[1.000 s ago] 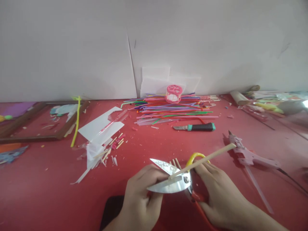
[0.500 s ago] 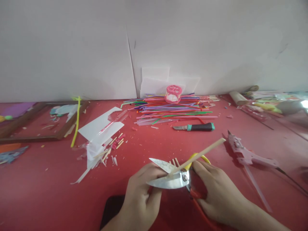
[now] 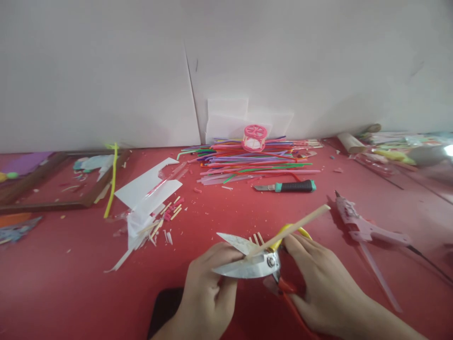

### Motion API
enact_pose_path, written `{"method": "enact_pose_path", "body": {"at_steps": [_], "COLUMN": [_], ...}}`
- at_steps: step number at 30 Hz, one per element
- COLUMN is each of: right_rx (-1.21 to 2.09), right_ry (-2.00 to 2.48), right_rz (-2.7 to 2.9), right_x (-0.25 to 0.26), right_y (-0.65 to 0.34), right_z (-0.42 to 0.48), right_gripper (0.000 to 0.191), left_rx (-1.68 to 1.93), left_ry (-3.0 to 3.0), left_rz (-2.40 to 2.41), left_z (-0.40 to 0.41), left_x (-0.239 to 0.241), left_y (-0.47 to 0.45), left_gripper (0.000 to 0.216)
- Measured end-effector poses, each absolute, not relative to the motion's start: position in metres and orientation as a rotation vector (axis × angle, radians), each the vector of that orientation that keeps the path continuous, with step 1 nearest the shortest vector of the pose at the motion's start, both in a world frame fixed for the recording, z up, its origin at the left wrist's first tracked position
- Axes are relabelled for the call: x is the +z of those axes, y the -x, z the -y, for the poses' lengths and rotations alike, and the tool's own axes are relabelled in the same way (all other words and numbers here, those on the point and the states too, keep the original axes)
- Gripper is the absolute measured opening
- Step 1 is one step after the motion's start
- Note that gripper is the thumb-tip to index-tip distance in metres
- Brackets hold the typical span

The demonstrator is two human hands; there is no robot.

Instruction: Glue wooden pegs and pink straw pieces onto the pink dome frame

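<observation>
Scissors [image 3: 244,270] with short silver blades and yellow and red handles are gripped in my right hand [image 3: 323,278], blades apart and pointing left. A thin wooden stick [image 3: 300,224] lies between the blades, slanting up to the right. My left hand [image 3: 212,283] is closed at the stick's lower end, just behind the blades; its fingertips are partly hidden by them. Beyond the blades, several short cut stick pieces [image 3: 259,238] rest on the red table [image 3: 95,297].
A utility knife [image 3: 295,186] lies ahead, before a pile of colored pipe cleaners [image 3: 247,163] with a small pink round-topped model [image 3: 254,138] on it. A pink glue gun [image 3: 364,226] is at right. White card [image 3: 141,186], scraps and a wooden frame [image 3: 49,206] are at left.
The scissors have shifted very slightly left, and their blades remain apart around the stick. Both hands keep almost the same position and grip.
</observation>
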State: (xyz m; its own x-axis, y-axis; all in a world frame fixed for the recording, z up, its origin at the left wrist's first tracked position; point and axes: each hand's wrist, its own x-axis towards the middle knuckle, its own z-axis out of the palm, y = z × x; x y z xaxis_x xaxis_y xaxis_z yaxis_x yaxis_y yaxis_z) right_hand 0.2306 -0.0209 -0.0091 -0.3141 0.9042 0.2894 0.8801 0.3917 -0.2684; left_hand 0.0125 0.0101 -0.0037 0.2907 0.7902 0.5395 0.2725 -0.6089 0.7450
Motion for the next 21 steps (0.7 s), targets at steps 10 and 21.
{"method": "enact_pose_path", "body": {"at_steps": [10, 21], "right_rx": [0.056, 0.373], "right_ry": [1.385, 1.657], "right_rz": [2.237, 2.301], "right_x": [0.0, -0.0063], "right_y": [-0.2275, -0.2313], "right_z": [0.0217, 0.0219], "right_gripper": [0.012, 0.014], "left_rx": [1.309, 1.217], "left_ry": [-2.109, -2.116], "left_rz": [-0.937, -0.98], "left_z": [-0.0072, -0.0085], "left_x": [-0.0007, 0.0009], "left_y": [-0.0133, -0.0143], "left_gripper": [0.023, 0.025]}}
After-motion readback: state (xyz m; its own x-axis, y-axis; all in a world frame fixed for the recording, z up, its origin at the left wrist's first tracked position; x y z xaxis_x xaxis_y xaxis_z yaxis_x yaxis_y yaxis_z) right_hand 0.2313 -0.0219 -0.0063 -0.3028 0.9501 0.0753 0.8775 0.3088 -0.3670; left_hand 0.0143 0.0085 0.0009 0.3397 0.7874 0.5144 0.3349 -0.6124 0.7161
